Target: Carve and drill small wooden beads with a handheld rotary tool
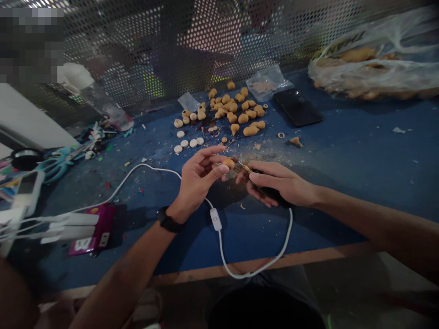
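My left hand (pixel 200 176) pinches a small tan wooden piece (pixel 228 162) between thumb and fingertips, just above the blue table (pixel 360 155). My right hand (pixel 276 183) is wrapped round a dark corded tool (pixel 270 192) whose thin metal tip (pixel 245 167) points at the piece and nearly touches it. A white cable (pixel 219 237) with an inline switch (pixel 216 219) loops from the tool over the table's front edge. Wood dust and chips lie under both hands.
A heap of tan wooden pieces (pixel 236 112) and several white discs (pixel 187 143) lie further back. A black phone (pixel 297 107), a small clear bag (pixel 265 84) and a large plastic bag (pixel 377 59) sit at the back right. Scissors (pixel 58 162), chargers and clutter fill the left. A perforated metal screen (pixel 164 41) closes the back.
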A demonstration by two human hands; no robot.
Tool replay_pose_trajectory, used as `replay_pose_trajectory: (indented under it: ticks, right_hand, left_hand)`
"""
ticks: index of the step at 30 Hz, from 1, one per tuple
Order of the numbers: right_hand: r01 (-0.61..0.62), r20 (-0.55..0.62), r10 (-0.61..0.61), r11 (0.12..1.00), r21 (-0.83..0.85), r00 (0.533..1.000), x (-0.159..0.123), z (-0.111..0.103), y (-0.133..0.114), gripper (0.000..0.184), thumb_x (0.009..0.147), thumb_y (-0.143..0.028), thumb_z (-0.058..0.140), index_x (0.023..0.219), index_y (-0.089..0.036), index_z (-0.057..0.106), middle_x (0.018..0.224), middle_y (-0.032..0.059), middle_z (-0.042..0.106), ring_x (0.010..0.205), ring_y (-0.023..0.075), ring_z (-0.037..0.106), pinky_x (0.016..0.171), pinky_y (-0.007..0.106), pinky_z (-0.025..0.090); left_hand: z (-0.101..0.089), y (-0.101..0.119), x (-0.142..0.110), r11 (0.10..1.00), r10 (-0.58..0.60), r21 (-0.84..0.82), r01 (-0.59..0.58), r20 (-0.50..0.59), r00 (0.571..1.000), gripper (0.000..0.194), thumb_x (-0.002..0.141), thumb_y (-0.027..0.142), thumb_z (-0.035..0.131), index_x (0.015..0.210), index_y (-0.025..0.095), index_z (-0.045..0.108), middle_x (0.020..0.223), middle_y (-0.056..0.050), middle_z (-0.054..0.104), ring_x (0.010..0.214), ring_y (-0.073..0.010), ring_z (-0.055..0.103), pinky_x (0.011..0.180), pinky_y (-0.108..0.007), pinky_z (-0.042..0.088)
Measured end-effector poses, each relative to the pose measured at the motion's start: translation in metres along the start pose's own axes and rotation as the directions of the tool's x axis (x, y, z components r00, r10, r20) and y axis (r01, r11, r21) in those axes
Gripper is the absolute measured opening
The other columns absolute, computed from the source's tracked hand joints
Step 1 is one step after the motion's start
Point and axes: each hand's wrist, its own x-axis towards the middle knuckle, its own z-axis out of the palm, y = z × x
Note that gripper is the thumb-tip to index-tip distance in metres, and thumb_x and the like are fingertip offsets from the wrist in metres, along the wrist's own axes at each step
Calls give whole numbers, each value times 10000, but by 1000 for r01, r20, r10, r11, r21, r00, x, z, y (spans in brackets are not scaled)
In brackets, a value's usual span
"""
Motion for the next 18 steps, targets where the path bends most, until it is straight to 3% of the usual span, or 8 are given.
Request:
replay_pose_trajectory:
  ticks: [18]
  right_hand:
    - [-5, 3, 5, 1000, -12, 1000, 0, -1, 0, 274, 1101, -430, 502, 1136, -173, 592, 709, -57, 586, 407, 58, 485, 385, 186, 424]
  left_hand:
    - [-3, 1, 0, 1000, -23, 1, 23, -42, 999, 459, 763, 396, 941, 1150, 231, 759, 887, -5, 783, 600, -81, 646, 585, -216, 601]
